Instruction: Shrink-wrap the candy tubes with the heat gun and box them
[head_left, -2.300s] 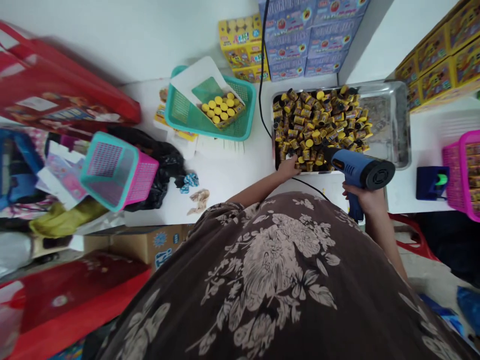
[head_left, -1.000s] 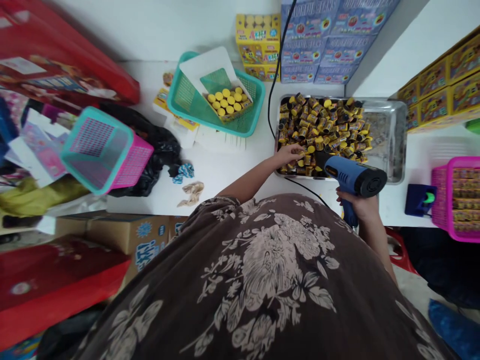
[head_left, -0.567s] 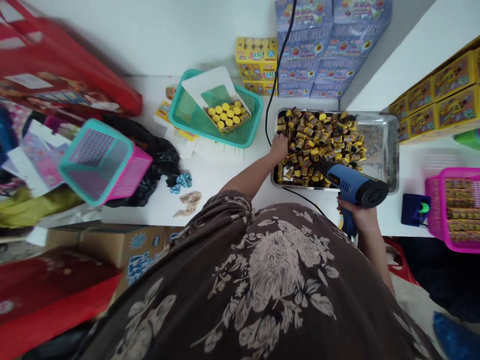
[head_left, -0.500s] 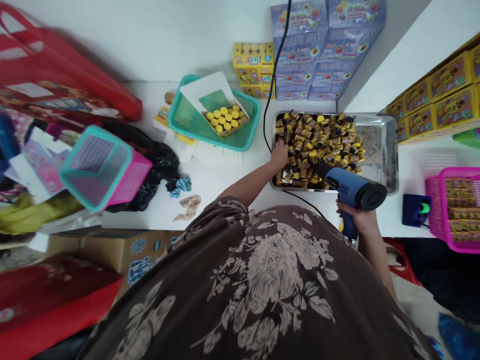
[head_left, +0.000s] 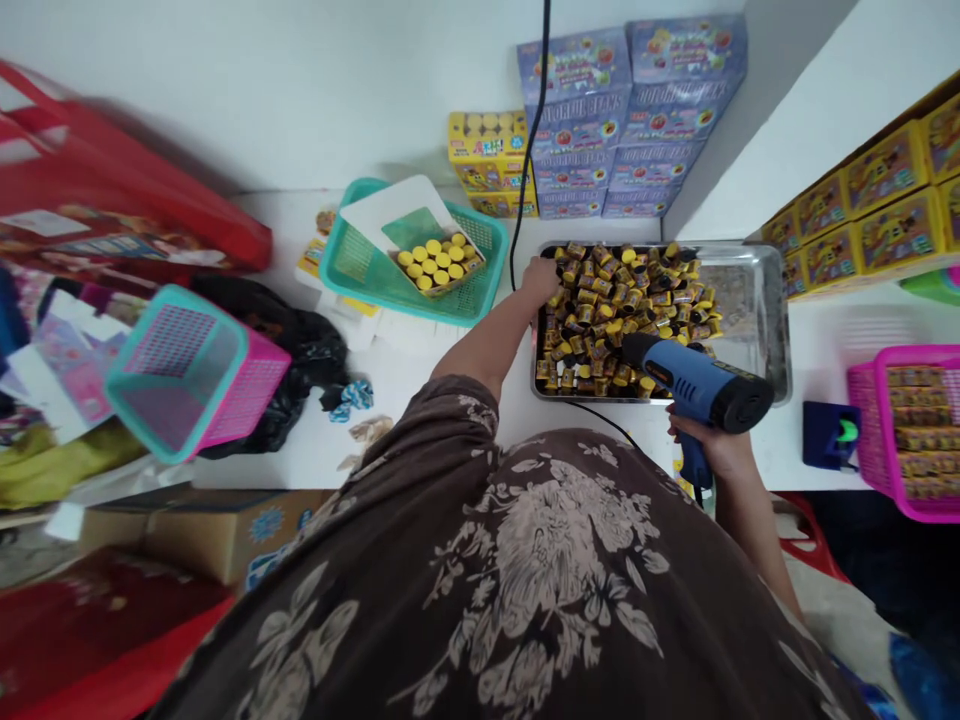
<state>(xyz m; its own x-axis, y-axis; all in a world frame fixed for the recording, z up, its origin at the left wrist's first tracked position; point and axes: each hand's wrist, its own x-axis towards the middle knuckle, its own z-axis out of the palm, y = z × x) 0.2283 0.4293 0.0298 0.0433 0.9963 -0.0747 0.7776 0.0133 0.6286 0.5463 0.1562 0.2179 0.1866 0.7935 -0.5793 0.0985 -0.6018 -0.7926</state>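
Observation:
A metal tray point(head_left: 780, 330) holds a heap of small yellow-and-brown jars point(head_left: 600, 310). My left hand point(head_left: 541, 280) is at the tray's upper left corner, touching the edge of the heap; its fingertips are hidden, so what they hold is unclear. My right hand point(head_left: 712, 440) is wrapped round the handle of a blue heat gun point(head_left: 694, 385). The gun's dark nozzle points left, over the lower middle of the jars.
Left of the tray, a teal basket point(head_left: 480, 305) holds a box of yellow-capped jars point(head_left: 439, 265). Purple boxes point(head_left: 585, 110) stand behind. A black cable point(head_left: 529, 150) hangs between them. On the right are a pink basket point(head_left: 870, 430) and a dark blue tape dispenser point(head_left: 821, 435).
My left hand has moved up and left, from among the jars to the tray's corner. The heat gun's nozzle sits slightly further left over the heap. The whole view has shifted a little.

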